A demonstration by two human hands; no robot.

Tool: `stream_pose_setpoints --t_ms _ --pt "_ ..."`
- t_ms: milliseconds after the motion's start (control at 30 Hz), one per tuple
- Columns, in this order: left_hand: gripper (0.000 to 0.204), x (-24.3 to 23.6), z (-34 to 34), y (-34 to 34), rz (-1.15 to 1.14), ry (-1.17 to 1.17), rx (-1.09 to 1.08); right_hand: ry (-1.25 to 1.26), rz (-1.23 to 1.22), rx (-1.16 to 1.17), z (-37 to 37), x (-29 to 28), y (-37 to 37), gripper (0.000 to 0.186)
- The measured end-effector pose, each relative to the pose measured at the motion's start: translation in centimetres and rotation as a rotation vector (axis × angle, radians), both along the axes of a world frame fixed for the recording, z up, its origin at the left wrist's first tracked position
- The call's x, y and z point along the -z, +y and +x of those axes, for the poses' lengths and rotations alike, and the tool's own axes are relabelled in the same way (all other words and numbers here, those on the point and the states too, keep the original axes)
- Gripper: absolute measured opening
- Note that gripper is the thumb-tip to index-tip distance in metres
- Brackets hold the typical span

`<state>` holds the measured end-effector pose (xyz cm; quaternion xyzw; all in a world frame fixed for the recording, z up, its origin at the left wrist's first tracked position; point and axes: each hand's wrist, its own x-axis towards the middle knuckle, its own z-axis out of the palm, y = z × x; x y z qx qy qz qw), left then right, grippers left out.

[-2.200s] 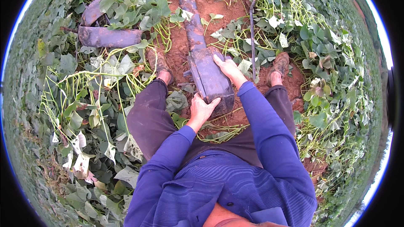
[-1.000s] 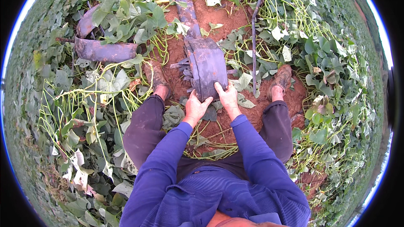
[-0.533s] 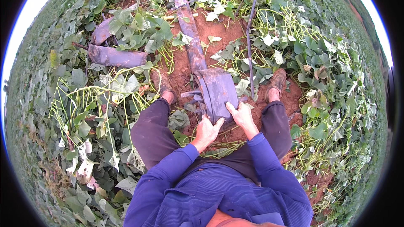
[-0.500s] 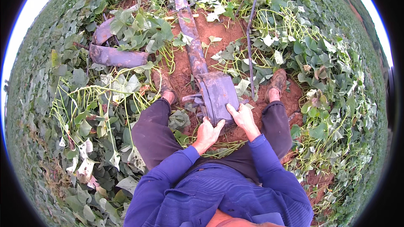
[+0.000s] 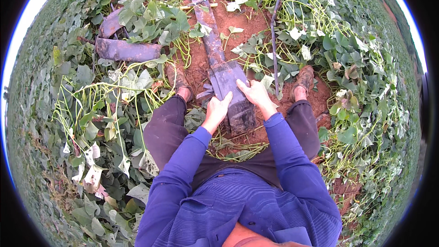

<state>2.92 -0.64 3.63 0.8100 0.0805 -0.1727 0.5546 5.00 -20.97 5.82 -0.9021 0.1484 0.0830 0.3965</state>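
My left hand grips the near left side of a dark, box-shaped piece, its thumb laid on top. On the right edge of the same piece my right hand is closed, thumb also on the upper face and fingers mostly hidden beneath. The piece sits around or over a long, mud-stained dark beam, which runs away from me over the soil; which of these I cannot tell. A dirty, squared end sticks out toward me below my hands. Short prongs project from the left side.
Two curved dark pieces lie among the vines at the far left. To the right of the beam a thin dark rod lies lengthwise. My shoes stand on red soil either side, with leafy vines all around.
Both hands have moved away from me along the beam, and the box-shaped piece has shifted with them. More of the muddy squared end now shows on the near side.
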Motion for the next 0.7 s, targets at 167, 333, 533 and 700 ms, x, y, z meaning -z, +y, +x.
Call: stream_pose_setpoints --t_ms 167,333,533,700 --pt "0.071 3.1 5.5 0.3 0.002 0.031 -0.040 -0.276 0.040 0.156 -2.8 4.8 -0.6 0.081" --pt "0.078 2.8 7.9 0.7 0.016 0.166 -0.109 -0.024 0.199 0.130 -7.7 9.4 -2.1 0.087" --pt "0.081 2.8 7.6 1.9 -0.388 0.122 -0.222 0.000 0.358 0.106 -5.3 10.0 0.7 0.081" --pt "0.087 9.1 -0.6 0.7 0.203 -0.244 -0.416 -0.012 0.478 0.155 -4.4 13.0 0.3 0.069"
